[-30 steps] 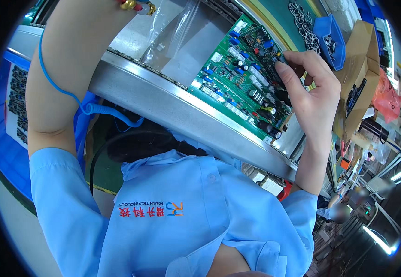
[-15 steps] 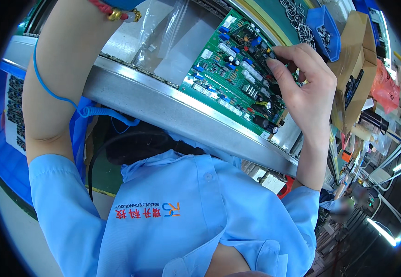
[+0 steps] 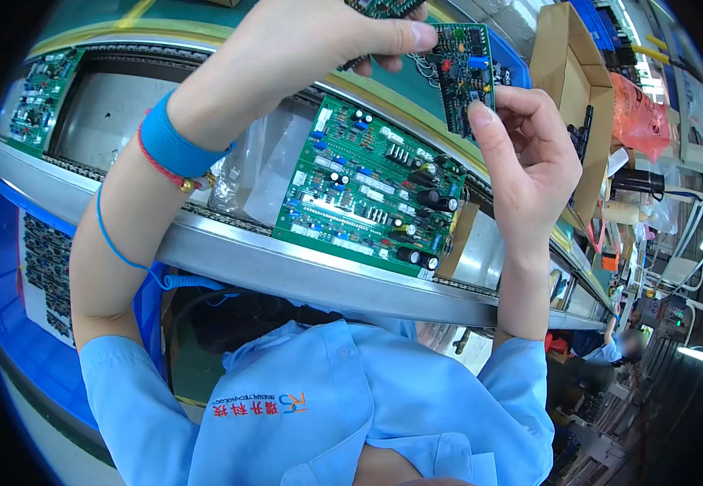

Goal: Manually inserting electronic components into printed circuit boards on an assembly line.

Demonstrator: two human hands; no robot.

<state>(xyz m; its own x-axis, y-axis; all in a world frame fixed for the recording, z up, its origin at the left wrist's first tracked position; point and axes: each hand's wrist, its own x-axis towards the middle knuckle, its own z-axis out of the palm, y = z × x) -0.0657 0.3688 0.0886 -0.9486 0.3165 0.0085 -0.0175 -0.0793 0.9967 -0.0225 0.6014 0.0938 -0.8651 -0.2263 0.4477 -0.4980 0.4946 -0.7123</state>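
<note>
A small green circuit board (image 3: 463,77) with a red part, a blue part and a row of pins is up over the line. My right hand (image 3: 534,158) pinches its lower edge between thumb and fingers. My left hand (image 3: 368,36) is closed around another small circuit board (image 3: 384,8), partly cut off by the top of the picture. The left thumb tip meets the upper left edge of the board in the right hand. Below both hands lies a large green circuit board (image 3: 360,190), filled with capacitors, white connectors and blue parts, on the conveyor rails.
A metal conveyor rail (image 3: 230,251) runs across in front of me. Another green board (image 3: 40,101) sits far left on it. A cardboard box (image 3: 566,73) and a red plastic bag (image 3: 639,117) are at right. A blue strap (image 3: 177,138) with a coiled cord circles my left wrist.
My right hand has risen off the large board and now holds a small board. My left hand, previously out of view, has come in at the top holding another. The view has shifted.
</note>
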